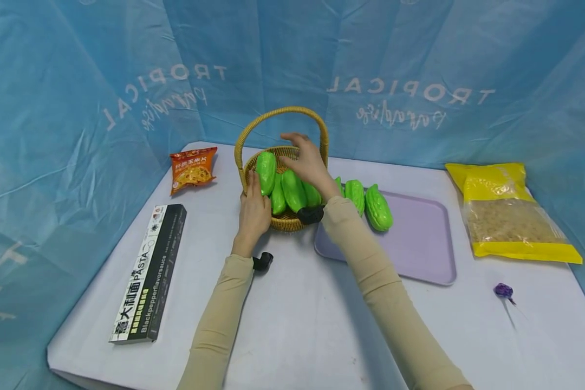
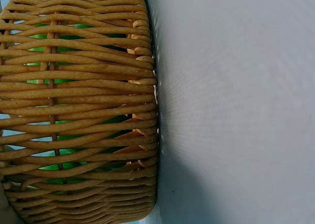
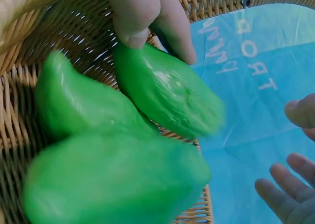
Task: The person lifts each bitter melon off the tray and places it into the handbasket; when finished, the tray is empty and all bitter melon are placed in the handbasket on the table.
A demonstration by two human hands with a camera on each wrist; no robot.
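A wicker basket (image 1: 286, 222) with a tall arched handle stands near the back of the table, holding several glossy green bitter melons (image 1: 292, 189). At its left rim my left hand (image 1: 254, 215) grips the edge, the fingertips beside one bitter melon (image 1: 266, 172) that leans up against the rim. The left wrist view is filled mostly by the basket's woven side (image 2: 78, 96). Over the basket's far right part, my right hand (image 1: 308, 162) hovers with fingers spread and holds nothing. In the right wrist view, left-hand fingers (image 3: 135, 17) touch a melon's end; right-hand fingers (image 3: 283, 189) are apart from the melons.
Right of the basket lies a purple tray (image 1: 419, 249) bearing more ridged bitter melons (image 1: 378, 208). A yellow bag (image 1: 517, 216) and a purple-wrapped lollipop (image 1: 504, 291) lie farther right. On the left are a black-and-white pasta box (image 1: 151, 273) and an orange snack packet (image 1: 193, 169).
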